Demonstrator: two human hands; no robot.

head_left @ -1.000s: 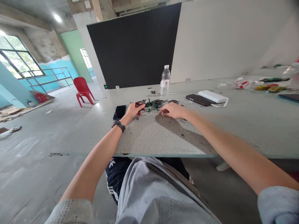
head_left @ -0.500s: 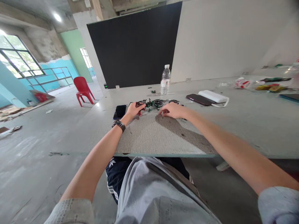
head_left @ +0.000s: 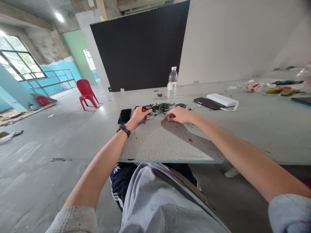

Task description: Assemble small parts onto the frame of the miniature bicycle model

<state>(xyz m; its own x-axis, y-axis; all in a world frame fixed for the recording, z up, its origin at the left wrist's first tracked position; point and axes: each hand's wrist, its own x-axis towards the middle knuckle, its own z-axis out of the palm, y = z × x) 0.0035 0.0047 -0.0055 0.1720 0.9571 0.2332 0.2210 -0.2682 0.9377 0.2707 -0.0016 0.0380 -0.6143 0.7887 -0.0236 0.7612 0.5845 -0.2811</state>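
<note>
Head view: wheeled green model point(head_left: 163, 107) lies between and just beyond both hands, long axis roughly parallel to tabletop's point(head_left: 243, 136) near edge; left hand point(head_left: 140, 114), nearer, apparently pinches its dark end; right hand point(head_left: 179, 115) curled, grip contents cannot be told.

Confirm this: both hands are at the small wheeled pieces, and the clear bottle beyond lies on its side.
No: the clear bottle beyond stands upright, as the head view shows. The left hand and right hand are at the small wheeled pieces.

Green parts point(head_left: 159, 109) partly behind hands point(head_left: 141, 114)
</note>
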